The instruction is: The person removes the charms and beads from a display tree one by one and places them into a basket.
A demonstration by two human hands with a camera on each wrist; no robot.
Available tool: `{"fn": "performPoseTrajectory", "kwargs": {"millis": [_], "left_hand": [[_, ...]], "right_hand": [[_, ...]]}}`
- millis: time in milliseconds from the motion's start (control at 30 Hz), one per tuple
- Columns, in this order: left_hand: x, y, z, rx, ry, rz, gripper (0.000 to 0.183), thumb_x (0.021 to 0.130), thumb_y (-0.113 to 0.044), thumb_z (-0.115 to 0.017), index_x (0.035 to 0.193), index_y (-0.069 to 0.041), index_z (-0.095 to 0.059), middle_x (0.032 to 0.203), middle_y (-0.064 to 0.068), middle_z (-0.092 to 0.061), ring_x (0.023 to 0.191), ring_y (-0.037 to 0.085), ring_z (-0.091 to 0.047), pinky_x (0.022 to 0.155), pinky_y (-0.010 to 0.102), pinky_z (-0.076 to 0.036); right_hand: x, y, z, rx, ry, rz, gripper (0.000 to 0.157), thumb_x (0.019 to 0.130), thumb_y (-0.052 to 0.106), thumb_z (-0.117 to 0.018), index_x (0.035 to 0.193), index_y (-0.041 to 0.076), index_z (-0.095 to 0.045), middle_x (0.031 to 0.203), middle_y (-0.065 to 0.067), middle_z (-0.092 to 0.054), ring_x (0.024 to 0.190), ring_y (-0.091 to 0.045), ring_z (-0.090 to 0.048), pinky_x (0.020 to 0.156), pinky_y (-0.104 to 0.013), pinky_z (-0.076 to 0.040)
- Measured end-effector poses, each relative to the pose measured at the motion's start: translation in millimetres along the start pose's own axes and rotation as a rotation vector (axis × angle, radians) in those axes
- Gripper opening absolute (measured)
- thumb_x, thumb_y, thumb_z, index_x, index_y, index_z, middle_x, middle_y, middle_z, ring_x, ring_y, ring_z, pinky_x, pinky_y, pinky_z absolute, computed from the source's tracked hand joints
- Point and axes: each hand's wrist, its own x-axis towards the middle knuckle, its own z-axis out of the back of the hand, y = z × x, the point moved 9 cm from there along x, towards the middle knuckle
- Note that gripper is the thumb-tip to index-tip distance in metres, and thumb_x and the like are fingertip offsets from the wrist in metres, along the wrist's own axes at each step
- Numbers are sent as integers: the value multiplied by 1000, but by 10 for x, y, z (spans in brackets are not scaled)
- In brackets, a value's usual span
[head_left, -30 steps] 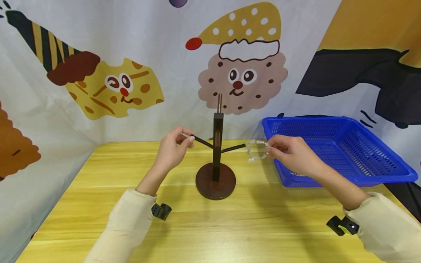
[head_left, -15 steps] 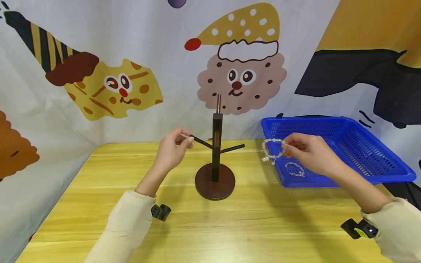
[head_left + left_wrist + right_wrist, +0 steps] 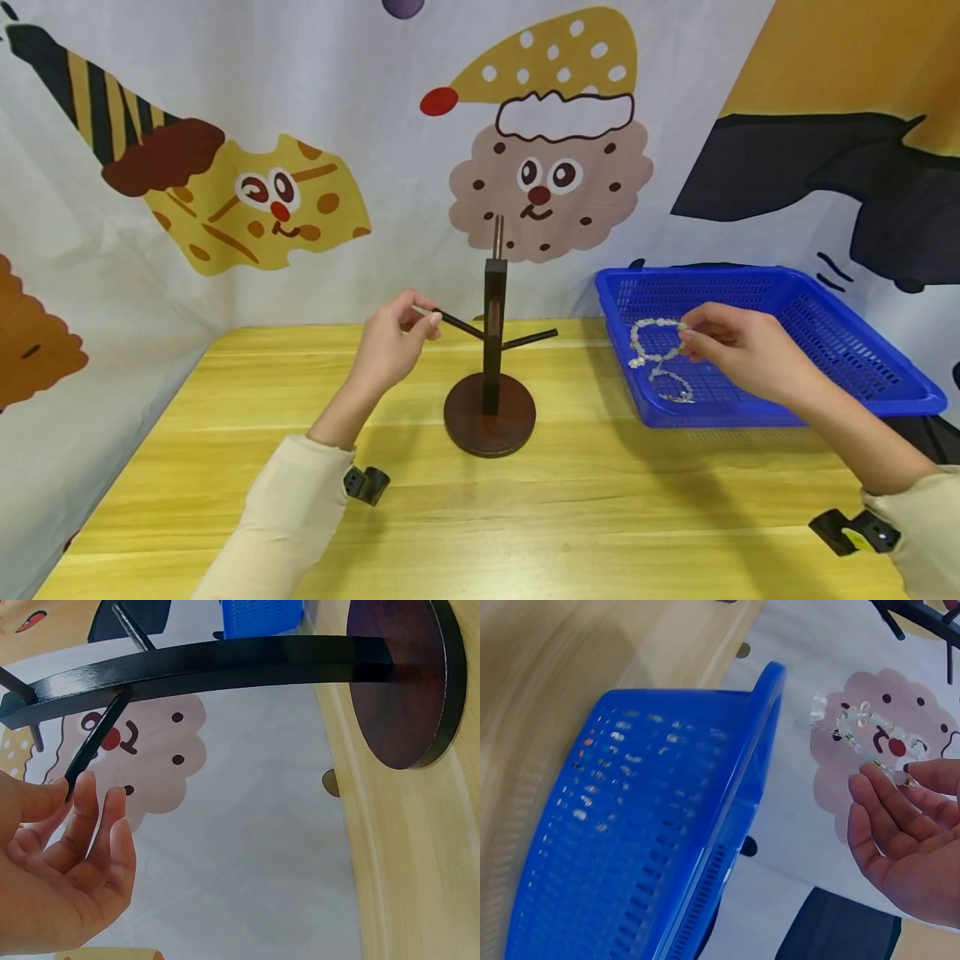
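A dark wooden stand with side pegs (image 3: pixel 492 350) rises from a round base on the table. My left hand (image 3: pixel 393 342) pinches the end of its left peg (image 3: pixel 96 742) between thumb and fingers. A clear beaded bracelet (image 3: pixel 636 340) hangs from my right hand (image 3: pixel 738 346), which pinches it over the near left part of the blue basket (image 3: pixel 750 411). In the right wrist view the bracelet (image 3: pixel 862 742) shows small green beads and dangling charms, above the basket's rim. Another beaded bracelet (image 3: pixel 678 392) lies inside the basket.
The wooden table (image 3: pixel 465 517) runs up to a white cloth backdrop (image 3: pixel 405 167) printed with cartoon figures. The stand's right peg (image 3: pixel 531 338) sticks out toward the basket. Its top pegs (image 3: pixel 135 628) point away from the curved post.
My right hand has moved right with the bracelet, from beside the stand's right peg to over the basket. The bracelet in the basket has come into view. My left hand stays on the peg.
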Motion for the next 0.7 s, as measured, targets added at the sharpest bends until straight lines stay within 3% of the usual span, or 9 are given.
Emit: {"fn": "performPoseTrajectory", "kwargs": {"millis": [700], "left_hand": [[-5, 1, -8, -10, 0, -8, 14, 96, -12, -53, 103, -3, -60, 82, 15, -66, 76, 25, -63, 57, 32, -38]], "right_hand": [[-142, -413, 40, -42, 29, -94, 10, 93, 10, -56, 96, 2, -62, 76, 0, -66, 64, 0, -57, 58, -22, -44]]}}
